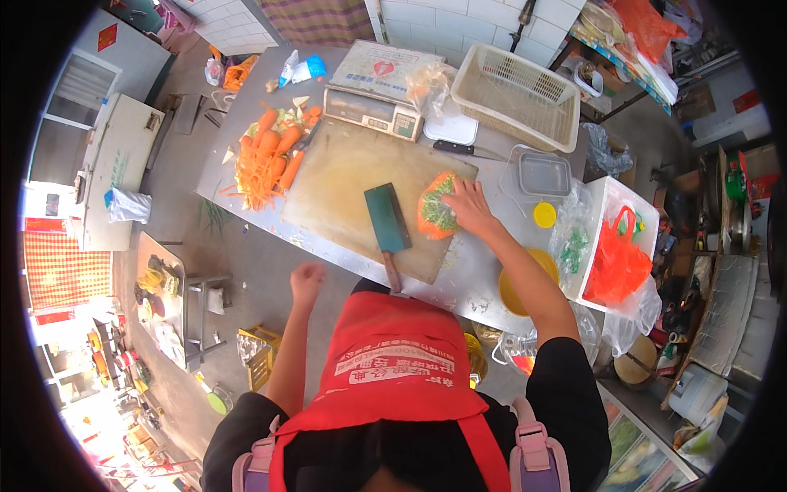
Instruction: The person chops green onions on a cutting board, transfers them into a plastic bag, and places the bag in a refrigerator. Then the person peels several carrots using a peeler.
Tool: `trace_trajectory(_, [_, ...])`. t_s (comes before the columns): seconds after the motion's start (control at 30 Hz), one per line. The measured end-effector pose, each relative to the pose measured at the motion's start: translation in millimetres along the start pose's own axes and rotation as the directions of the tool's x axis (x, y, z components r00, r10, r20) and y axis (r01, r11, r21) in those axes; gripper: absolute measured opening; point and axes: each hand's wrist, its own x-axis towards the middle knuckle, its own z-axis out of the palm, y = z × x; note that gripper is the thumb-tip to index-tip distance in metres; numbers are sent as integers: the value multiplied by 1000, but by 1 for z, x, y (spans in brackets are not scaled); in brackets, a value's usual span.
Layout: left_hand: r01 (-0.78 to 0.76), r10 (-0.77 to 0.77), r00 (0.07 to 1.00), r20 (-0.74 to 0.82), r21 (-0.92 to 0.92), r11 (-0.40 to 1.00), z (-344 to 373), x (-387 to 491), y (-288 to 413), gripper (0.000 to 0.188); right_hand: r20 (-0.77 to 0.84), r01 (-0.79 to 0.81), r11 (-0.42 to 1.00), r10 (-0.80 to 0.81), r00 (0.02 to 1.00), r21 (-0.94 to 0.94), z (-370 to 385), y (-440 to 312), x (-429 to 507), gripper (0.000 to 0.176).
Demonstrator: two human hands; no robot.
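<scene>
My right hand (468, 206) rests on the right side of a pile of chopped green vegetable and shredded carrot (438, 206), which looks wrapped in clear plastic, on the right part of a worn cutting board (332, 178). Whether the fingers grip it, I cannot tell. Left of the pile lies a cleaver (387, 218), its wooden handle over the board's near edge. Whole and shredded carrots (267, 157) are heaped at the board's left edge. My left hand (307, 283) hangs in the air off the table's near edge, apparently empty, its fingers curled and blurred.
Behind the board stand a weighing scale (369, 111) and a plastic basket (516, 98), with a small knife (470, 149) before them. To the right are a clear plastic container (544, 174), a yellow lid (545, 215), a yellow bowl (510, 289) and a white foam box (621, 190) holding a red bag.
</scene>
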Motion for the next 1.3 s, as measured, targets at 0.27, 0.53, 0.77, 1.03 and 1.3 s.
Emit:
trace_trajectory(0.27, [-63, 68, 995, 75, -57, 996, -36, 66, -21, 19, 205, 83, 950, -20, 979, -302, -14, -17, 33, 29])
trace_trajectory(0.53, [-15, 187, 616, 765, -226, 974, 25, 152, 87, 38, 66, -271, 959, 277, 959, -81, -109, -125, 20, 19])
trace_trajectory(0.77, [752, 447, 104, 888, -365, 549, 92, 57, 194, 92, -279, -455, 650, 712, 645, 608, -217, -339, -39, 25])
trace_trajectory(1.03, [830, 410, -139, 901, -120, 545, 48, -54, 209, 83, -509, -406, 499, 856, 94, 765, -124, -459, -91, 30])
trace_trajectory(1.3, [760, 310, -270, 912, 3, 650, 11, -194, 138, 69, -43, 593, 70, 997, -60, 802, -31, -564, -199, 83])
